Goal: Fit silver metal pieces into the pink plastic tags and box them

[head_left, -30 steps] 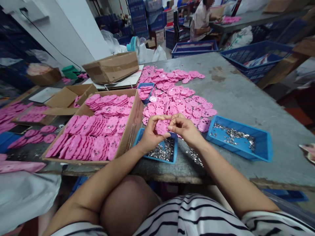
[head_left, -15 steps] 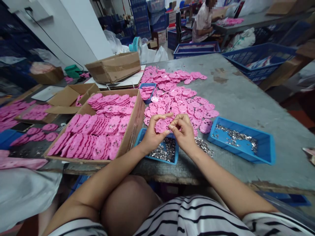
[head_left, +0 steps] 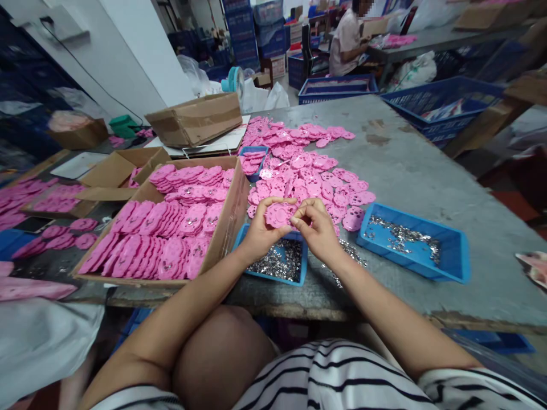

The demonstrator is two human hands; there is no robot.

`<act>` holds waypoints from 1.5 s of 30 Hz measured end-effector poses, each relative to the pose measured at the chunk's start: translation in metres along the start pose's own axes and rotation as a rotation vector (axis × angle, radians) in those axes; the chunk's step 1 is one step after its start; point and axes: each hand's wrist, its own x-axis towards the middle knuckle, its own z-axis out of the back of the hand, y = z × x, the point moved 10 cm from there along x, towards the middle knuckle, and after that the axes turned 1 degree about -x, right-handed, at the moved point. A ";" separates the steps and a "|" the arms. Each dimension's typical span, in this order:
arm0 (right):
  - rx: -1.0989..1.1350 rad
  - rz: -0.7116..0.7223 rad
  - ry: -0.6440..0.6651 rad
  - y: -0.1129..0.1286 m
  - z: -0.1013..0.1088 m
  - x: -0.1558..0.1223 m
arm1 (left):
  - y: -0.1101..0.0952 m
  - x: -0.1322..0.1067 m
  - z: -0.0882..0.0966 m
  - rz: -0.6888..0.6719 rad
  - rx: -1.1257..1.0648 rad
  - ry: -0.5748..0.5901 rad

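A pink plastic piece with a scalloped edge point(head_left: 278, 214) is held up in front of me between both hands. My left hand point(head_left: 261, 232) grips its left side, thumb below and fingers above. At its right edge my right hand point(head_left: 315, 223) is closed in a pinch; whatever small part may be between those fingertips is hidden. Right below the hands sits a small blue tray point(head_left: 304, 272) of tiny shiny metal parts point(head_left: 277, 261). More metal parts point(head_left: 348, 254) lie loose on the table under my right wrist. Behind the hands spreads a heap of similar pink pieces point(head_left: 311, 181).
To the left stands a cardboard box point(head_left: 233, 219) packed with rows of pink pieces point(head_left: 145, 245). A longer blue tray point(head_left: 459, 256) with scattered metal parts is on the right. Blue crates point(head_left: 342, 85) stand beyond the table point(head_left: 419, 171), and another person point(head_left: 347, 42) sits there.
The pink piece has tipped slightly so more of its flat face shows. Both hands keep their hold on it. The whole view has shifted a little.
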 end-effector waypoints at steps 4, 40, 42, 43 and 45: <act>0.035 -0.025 -0.021 -0.002 0.005 -0.003 | 0.008 -0.002 0.003 0.078 -0.055 -0.011; -0.041 -0.230 0.175 -0.044 0.038 -0.080 | 0.025 -0.097 -0.057 1.065 -0.015 0.749; -0.224 -0.153 0.206 -0.034 0.030 -0.050 | 0.022 -0.097 -0.053 1.063 -0.006 0.737; -0.349 -0.112 0.266 -0.028 0.017 -0.033 | 0.021 -0.096 -0.051 1.060 0.000 0.726; -0.674 -0.085 0.495 -0.029 -0.021 -0.004 | 0.019 -0.093 -0.046 1.051 0.000 0.685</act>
